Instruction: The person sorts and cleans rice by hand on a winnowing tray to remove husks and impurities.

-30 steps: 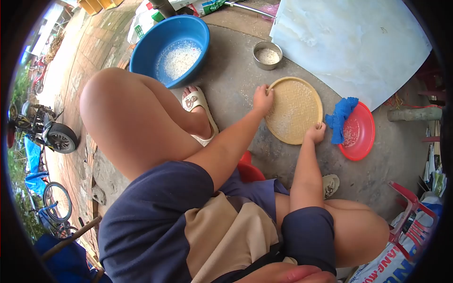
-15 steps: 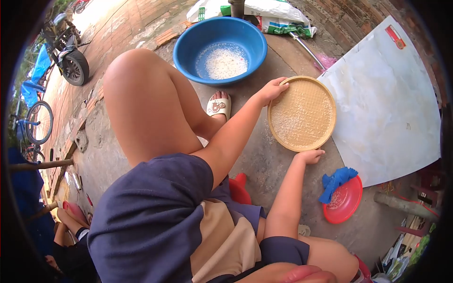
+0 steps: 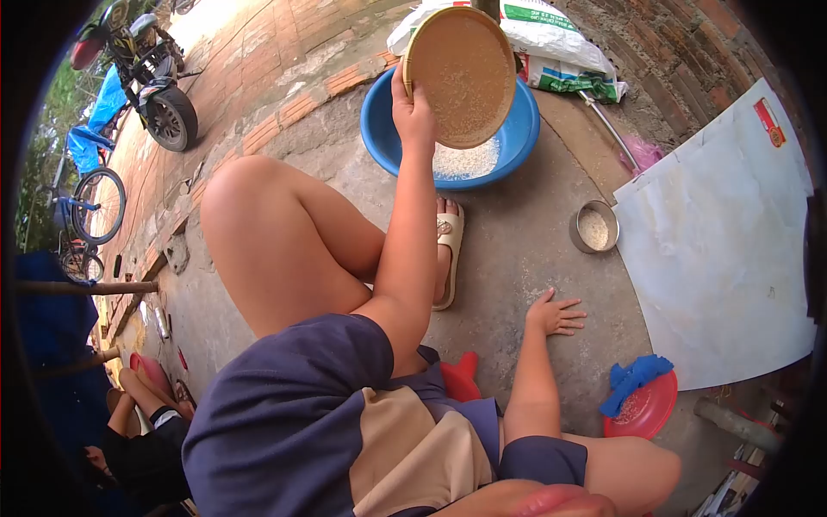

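Note:
My left hand [image 3: 415, 116] is closed on the rim of a round woven tray [image 3: 465, 77]. The tray is raised over the blue basin [image 3: 379, 129], hiding much of it, and a few pale grains show on its surface. White grains [image 3: 467, 160] lie in the basin. My right hand [image 3: 558, 314] is on the concrete ground with its fingers spread, holding nothing, beside scattered grains. Above it in the view stands a small metal bowl [image 3: 594, 227] with grains inside. A red plate [image 3: 650, 409] with some grains and a blue cloth [image 3: 636, 379] is below and right of that hand.
A large whitish sheet [image 3: 715, 241] lies at the right. White and green sacks [image 3: 560, 43] and a metal rod are behind the basin. A motorbike [image 3: 164, 112] and bicycle [image 3: 99, 207] stand at the left. Another person's legs [image 3: 146, 396] show at the lower left.
The tray has moved up and left over the basin in my left hand. My right hand has let go of it and dropped to the ground. The metal bowl has come into sight.

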Motion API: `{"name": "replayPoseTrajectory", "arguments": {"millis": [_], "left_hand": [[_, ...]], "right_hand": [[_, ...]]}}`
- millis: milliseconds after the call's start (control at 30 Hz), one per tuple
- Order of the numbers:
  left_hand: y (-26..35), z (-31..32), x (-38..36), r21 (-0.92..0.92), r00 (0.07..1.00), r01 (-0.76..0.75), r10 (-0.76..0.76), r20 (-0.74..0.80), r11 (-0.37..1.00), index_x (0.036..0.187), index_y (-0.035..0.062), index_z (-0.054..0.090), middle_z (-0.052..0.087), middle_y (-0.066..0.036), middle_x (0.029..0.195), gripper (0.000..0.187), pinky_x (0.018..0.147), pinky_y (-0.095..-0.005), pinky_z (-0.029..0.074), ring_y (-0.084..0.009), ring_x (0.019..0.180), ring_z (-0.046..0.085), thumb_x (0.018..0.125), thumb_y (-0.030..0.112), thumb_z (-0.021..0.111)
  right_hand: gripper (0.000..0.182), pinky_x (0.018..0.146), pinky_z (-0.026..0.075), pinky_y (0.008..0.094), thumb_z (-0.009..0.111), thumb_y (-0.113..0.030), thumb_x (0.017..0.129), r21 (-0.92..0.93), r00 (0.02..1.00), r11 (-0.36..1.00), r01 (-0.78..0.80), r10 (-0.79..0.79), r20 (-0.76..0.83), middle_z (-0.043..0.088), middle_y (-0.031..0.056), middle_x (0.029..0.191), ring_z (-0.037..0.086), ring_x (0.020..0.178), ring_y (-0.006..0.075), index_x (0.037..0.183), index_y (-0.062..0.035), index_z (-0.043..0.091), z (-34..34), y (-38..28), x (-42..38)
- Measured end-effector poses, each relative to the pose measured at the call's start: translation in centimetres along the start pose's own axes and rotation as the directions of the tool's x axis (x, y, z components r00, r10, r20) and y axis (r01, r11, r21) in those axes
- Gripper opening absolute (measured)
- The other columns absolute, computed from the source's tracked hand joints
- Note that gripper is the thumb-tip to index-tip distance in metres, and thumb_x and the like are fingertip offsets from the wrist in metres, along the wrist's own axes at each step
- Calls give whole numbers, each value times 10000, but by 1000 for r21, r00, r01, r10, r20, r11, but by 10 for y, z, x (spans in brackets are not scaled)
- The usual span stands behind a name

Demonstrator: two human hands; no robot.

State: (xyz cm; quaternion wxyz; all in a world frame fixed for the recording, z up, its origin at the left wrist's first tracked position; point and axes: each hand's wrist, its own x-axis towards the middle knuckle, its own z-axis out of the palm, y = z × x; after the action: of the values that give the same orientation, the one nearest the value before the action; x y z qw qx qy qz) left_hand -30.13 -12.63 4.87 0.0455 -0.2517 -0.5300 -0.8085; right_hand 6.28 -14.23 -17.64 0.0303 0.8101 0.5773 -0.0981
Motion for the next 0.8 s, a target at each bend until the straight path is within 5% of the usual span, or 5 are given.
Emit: {"name": "replayPoseTrajectory", "arguments": {"millis": [67,133,267,700,800], "left_hand": [[-5,-5,3,70,997,-66,68,-23,995,1287,107,465,590,-69,1122,370,860,-273,439,-146,998,564,925,46,422],[-9,-6,-2,490,960,-217,275,-49,844,1243,173,537,639,-63,969,429,767,-290,480,-177,852,617,862,-7,460],[-12,-6,-9,694,944,-282,322,77,662,1166,212,607,608,-58,801,493,644,-328,488,-220,709,604,761,-47,498],[-16,0,-1,628,869,-345,490,-66,698,1128,242,629,612,-24,788,443,594,-298,469,-182,675,597,773,-3,529],[8,0,0,767,927,-350,318,200,537,1133,174,627,638,-47,836,409,640,-291,482,-187,717,617,781,-9,524]], "right_hand": [[764,1046,59,607,353,-543,896,-42,991,999,-22,16,-129,33,301,1460,-3,1333,511,1436,-49,134,6,-4,0],[761,1043,75,611,354,-541,896,-50,985,998,-25,16,-169,48,299,1460,24,1331,512,1436,-52,137,9,-5,-2],[758,1033,119,619,360,-544,891,-64,966,998,-21,4,-258,88,296,1456,92,1323,517,1435,-60,149,12,-6,-2],[743,1032,139,612,378,-539,887,-42,957,999,-26,12,-290,100,286,1458,105,1326,506,1429,-75,174,14,-7,1],[745,1033,139,611,384,-539,885,-45,954,999,-23,8,-300,101,283,1459,107,1326,505,1428,-75,174,13,-9,1]]}}
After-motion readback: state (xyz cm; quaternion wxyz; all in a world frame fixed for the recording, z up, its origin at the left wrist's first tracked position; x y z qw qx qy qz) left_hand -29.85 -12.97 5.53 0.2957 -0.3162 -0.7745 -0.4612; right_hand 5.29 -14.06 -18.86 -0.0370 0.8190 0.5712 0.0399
